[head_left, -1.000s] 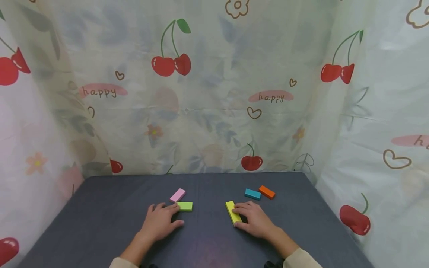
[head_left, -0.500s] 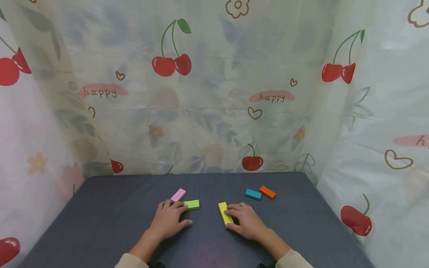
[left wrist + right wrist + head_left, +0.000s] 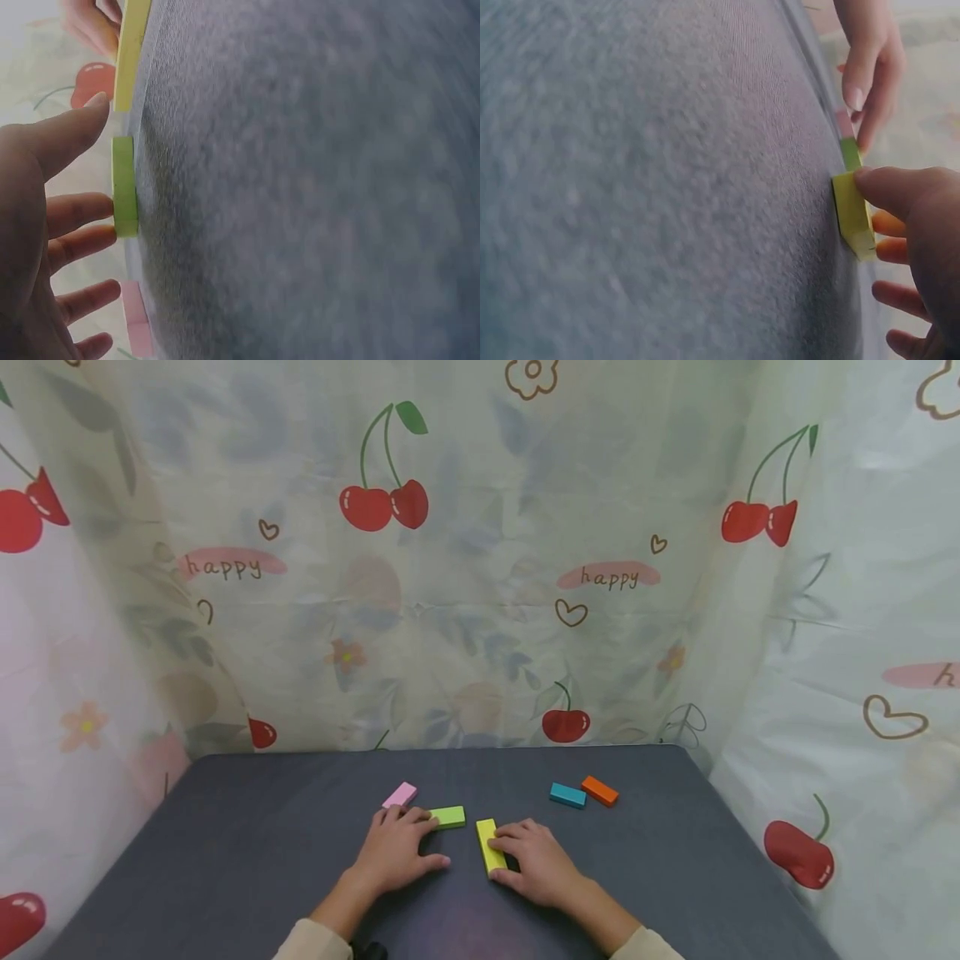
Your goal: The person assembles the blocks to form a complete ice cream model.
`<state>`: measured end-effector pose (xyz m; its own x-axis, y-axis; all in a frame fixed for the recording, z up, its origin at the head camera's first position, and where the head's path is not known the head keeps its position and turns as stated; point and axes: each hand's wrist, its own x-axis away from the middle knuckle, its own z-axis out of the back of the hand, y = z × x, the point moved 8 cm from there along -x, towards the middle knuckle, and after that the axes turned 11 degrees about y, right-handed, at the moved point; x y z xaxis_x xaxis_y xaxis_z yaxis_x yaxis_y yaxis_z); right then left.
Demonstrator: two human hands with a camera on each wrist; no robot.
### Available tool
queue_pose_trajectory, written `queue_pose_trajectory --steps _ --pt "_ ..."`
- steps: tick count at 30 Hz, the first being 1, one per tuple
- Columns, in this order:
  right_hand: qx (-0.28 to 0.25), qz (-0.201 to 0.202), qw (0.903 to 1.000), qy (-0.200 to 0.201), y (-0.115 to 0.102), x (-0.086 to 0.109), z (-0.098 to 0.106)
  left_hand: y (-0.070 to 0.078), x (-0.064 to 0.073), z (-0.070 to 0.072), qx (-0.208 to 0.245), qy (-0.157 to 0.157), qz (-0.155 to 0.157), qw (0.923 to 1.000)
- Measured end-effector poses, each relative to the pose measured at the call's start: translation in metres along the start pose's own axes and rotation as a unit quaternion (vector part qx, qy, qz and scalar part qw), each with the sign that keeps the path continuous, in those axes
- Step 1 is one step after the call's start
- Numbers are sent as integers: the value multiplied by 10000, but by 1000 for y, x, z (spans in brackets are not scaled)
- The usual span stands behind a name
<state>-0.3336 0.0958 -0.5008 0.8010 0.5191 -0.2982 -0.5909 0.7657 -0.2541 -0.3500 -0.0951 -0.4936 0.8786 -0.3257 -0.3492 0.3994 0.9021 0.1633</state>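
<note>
My left hand (image 3: 396,847) lies low over the dark table with fingers spread. Its index and middle fingertips touch the left end of a light green block (image 3: 450,817), and its thumb stands apart from it. A pink block (image 3: 400,794) lies just beyond these fingers, partly hidden in the left wrist view. My right hand (image 3: 534,864) holds a yellow block (image 3: 489,846), thumb at its near end and fingers along its right side and top. In the right wrist view the thumb presses on the yellow block (image 3: 851,210). The yellow and green blocks lie close together with a small gap.
At the back right of the dark tabletop (image 3: 225,827) lie a blue block (image 3: 567,795) and an orange block (image 3: 600,791), close together. A cherry-patterned curtain (image 3: 465,568) hangs behind the table and along both sides.
Both hands have moved toward each other. The green block has slid right with the left fingertips, and the yellow block has moved left with the right hand. The other blocks stay put.
</note>
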Motion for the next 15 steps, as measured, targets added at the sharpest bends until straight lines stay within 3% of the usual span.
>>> queue_pose_trajectory --steps 15 --pt "-166 -110 9998 -27 -11 1 -5 22 -7 -7 85 -110 -169 9998"
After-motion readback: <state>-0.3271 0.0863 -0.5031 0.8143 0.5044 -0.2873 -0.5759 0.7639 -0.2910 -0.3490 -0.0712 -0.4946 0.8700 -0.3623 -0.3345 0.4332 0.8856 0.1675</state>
